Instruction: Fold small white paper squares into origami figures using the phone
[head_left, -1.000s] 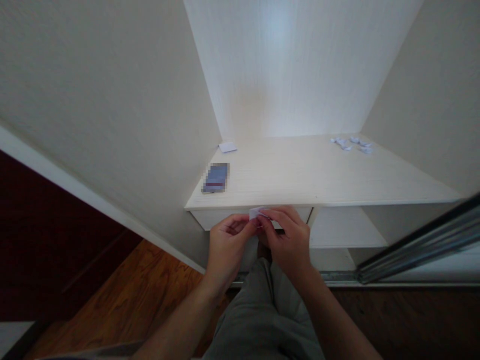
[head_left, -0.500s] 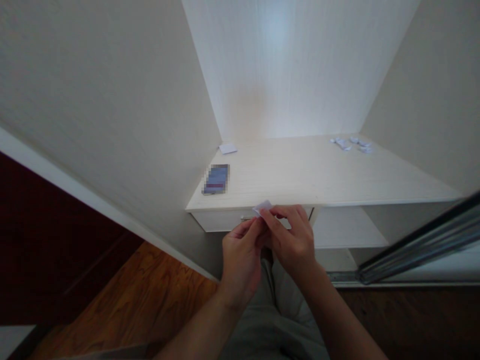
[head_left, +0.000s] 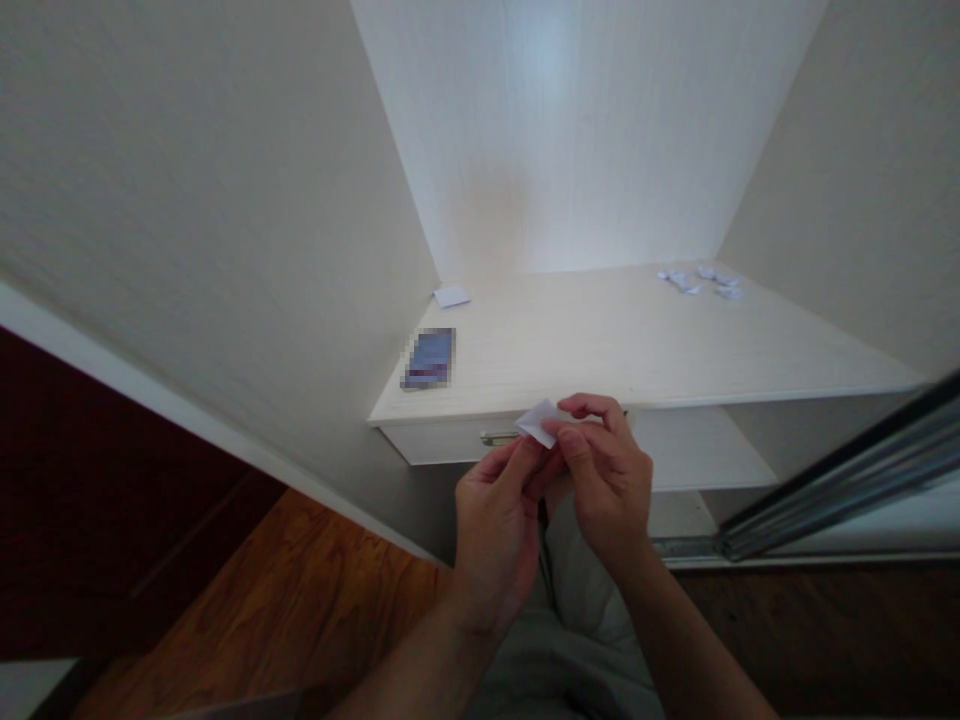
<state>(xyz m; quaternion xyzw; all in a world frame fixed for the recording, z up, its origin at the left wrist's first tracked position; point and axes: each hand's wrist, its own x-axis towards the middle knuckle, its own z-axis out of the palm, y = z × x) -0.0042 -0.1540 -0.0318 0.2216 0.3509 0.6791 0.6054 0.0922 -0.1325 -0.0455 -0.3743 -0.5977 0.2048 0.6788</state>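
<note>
A small white folded piece of paper [head_left: 540,421] is pinched between my two hands, just in front of the shelf edge. My left hand [head_left: 496,510] grips its lower side with thumb and fingers. On the right side, the thumb and index finger of my right hand [head_left: 609,478] press on the paper, its other fingers curled. My fingers hide the paper's lower part. Behind my hands is a drawer front with a metal handle [head_left: 496,438].
On the white shelf [head_left: 570,345], a pixelated dark flat object [head_left: 430,358] lies at left, with a white folded paper [head_left: 451,296] behind it. Several small folded white papers [head_left: 679,282] lie at the back right. A metal-edged sliding door track [head_left: 840,470] slants at right.
More of the paper's face now shows above my fingers. My right hand has shifted slightly right and its grip on the paper has changed.
</note>
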